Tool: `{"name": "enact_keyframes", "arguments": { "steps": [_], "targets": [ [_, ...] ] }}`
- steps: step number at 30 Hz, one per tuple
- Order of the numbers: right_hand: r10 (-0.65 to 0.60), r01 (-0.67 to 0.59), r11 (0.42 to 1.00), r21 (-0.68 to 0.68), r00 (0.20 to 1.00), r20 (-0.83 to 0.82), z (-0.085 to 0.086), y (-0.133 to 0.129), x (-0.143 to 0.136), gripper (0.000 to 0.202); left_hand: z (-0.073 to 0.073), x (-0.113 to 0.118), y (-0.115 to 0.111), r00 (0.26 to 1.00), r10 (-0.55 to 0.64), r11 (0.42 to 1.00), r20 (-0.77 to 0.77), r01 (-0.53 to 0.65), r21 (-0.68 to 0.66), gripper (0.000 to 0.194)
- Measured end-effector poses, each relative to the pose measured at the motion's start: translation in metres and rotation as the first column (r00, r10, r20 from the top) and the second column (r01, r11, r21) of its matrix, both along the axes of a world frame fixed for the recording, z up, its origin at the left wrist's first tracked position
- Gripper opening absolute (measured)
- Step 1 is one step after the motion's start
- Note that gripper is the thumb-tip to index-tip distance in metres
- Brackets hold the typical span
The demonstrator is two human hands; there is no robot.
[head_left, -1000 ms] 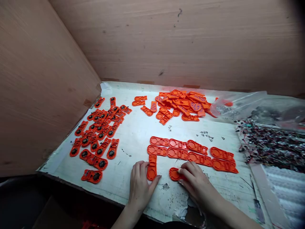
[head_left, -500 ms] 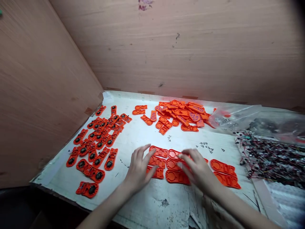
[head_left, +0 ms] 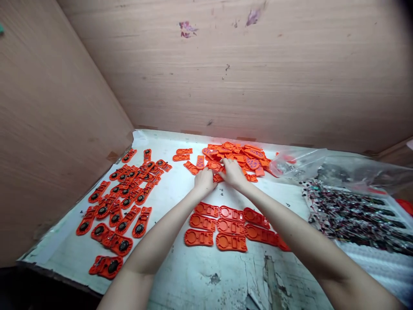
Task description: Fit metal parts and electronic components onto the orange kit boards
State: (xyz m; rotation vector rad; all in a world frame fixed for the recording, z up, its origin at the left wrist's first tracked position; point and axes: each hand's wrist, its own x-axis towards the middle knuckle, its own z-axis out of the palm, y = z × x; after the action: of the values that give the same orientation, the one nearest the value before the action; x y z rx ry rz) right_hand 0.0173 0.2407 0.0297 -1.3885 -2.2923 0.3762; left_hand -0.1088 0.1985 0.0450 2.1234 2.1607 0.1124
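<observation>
Both hands have moved up from the neat rows [head_left: 226, 224] to the orange pile [head_left: 240, 156] behind them. Left hand [head_left: 204, 181] and right hand [head_left: 232, 173] curl onto loose pieces there; whether either grip holds one, I cannot tell.

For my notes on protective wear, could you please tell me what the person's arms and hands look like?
Both forearms are bare as far as the view shows, with no sleeves. The left hand and right hand wear no gloves; no rings, watch or bracelets are visible.
</observation>
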Motion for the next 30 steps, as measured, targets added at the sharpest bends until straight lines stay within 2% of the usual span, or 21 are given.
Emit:
{"name": "enact_keyframes", "arguments": {
  "steps": [2, 3, 4, 6, 8, 10, 12, 14, 17, 19, 20, 23, 25, 26, 27, 30],
  "targets": [
    [0.01, -0.009, 1.0, 0.02, 0.999, -0.036, 0.013, -0.02, 0.028, 0.033, 0.019, -0.007, -0.022, 0.999, -0.038, 0.999, 0.006, 0.038, -0.002, 0.026],
    [0.028, -0.027, 0.999, 0.025, 0.998, -0.052, 0.018, -0.036, 0.047, 0.033, 0.028, -0.011, -0.041, 0.998, -0.06, 0.998, 0.013, 0.06, -0.002, 0.024],
    [0.064, -0.062, 0.998, 0.029, 0.995, -0.07, 0.021, -0.057, 0.067, 0.033, 0.036, -0.016, -0.064, 0.996, -0.081, 0.997, 0.025, 0.081, -0.007, 0.02],
    [0.258, -0.259, 0.966, 0.005, 0.959, -0.114, 0.019, -0.105, 0.108, 0.029, 0.044, -0.025, -0.122, 0.992, -0.109, 0.993, 0.055, 0.111, -0.033, 0.018],
    [0.334, -0.342, 0.938, -0.057, 0.936, -0.112, 0.006, -0.155, 0.14, 0.035, 0.037, -0.03, -0.184, 0.997, -0.035, 0.997, 0.063, 0.039, -0.059, 0.024],
    [0.332, -0.34, 0.935, -0.098, 0.938, -0.097, -0.015, -0.193, 0.157, 0.037, 0.02, -0.027, -0.234, 0.996, 0.039, 0.991, 0.083, -0.029, -0.127, 0.03],
    [0.28, -0.288, 0.953, -0.096, 0.956, -0.09, -0.038, -0.215, 0.16, 0.037, 0.0, -0.02, -0.265, 0.988, 0.103, 0.987, 0.117, -0.087, -0.138, 0.034],
    [0.197, -0.201, 0.978, -0.049, 0.978, -0.064, -0.057, -0.222, 0.157, 0.035, -0.014, -0.016, -0.278, 0.983, 0.082, 0.992, 0.161, -0.065, -0.108, 0.044],
    [0.134, -0.134, 0.991, 0.026, 0.991, -0.003, -0.066, -0.219, 0.152, 0.027, -0.021, -0.022, -0.278, 0.97, -0.132, 0.986, 0.205, 0.149, -0.071, 0.049],
    [0.177, -0.177, 0.984, 0.026, 0.984, 0.012, -0.06, -0.209, 0.151, 0.022, -0.024, -0.03, -0.276, 0.95, -0.258, 0.964, 0.176, 0.265, -0.014, 0.046],
    [0.208, -0.208, 0.978, 0.02, 0.978, 0.005, -0.056, -0.2, 0.149, 0.02, -0.027, -0.032, -0.274, 0.946, -0.289, 0.957, 0.145, 0.287, 0.034, 0.045],
    [0.255, -0.255, 0.966, 0.044, 0.967, -0.007, -0.04, -0.153, 0.137, 0.019, -0.04, -0.03, -0.268, 0.965, -0.258, 0.947, 0.043, 0.244, 0.208, 0.04],
    [0.203, -0.208, 0.975, 0.077, 0.977, 0.067, -0.032, -0.108, 0.123, 0.019, -0.047, -0.02, -0.262, 0.984, -0.179, 0.944, 0.016, 0.167, 0.284, 0.045],
    [0.119, -0.132, 0.988, 0.08, 0.981, 0.156, -0.029, -0.084, 0.115, 0.019, -0.048, -0.016, -0.26, 0.991, -0.137, 0.945, 0.014, 0.126, 0.301, 0.05],
    [0.04, -0.061, 0.996, 0.073, 0.964, 0.262, -0.028, -0.062, 0.108, 0.019, -0.046, -0.012, -0.258, 0.995, -0.1, 0.949, 0.023, 0.089, 0.302, 0.055],
    [-0.03, 0.007, 0.998, 0.067, 0.939, 0.342, -0.028, -0.016, 0.096, 0.021, -0.034, -0.015, -0.256, 0.993, -0.059, 0.959, 0.1, 0.029, 0.284, 0.06]
  ]
}}
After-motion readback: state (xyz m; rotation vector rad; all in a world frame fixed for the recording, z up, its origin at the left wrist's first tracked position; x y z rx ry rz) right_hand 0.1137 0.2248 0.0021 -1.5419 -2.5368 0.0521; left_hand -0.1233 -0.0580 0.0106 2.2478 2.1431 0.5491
